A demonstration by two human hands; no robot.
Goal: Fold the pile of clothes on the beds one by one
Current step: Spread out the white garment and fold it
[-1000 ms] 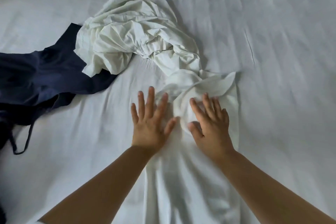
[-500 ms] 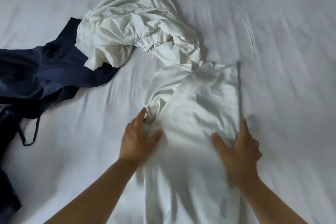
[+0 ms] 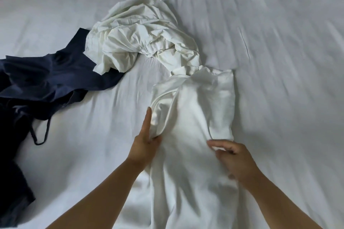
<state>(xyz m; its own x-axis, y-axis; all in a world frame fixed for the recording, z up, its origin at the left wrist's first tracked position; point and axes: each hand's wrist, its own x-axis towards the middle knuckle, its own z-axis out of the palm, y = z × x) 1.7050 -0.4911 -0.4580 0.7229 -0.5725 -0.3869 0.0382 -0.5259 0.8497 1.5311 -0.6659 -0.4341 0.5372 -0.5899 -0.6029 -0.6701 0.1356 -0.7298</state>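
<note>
text: none readable | labels: none readable | numbers/signs: none readable

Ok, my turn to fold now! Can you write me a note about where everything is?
Left hand: straight fingers press the flattened white cotton garment's left edge.
Right hand: pinches a fold near its right edge.
Crumpled white cloth heap lies beyond it; dark navy strappy garment to the left, on the white bedsheet.
Done: garment narrowed lengthwise.
Left: finish it, then fold the others.
</note>
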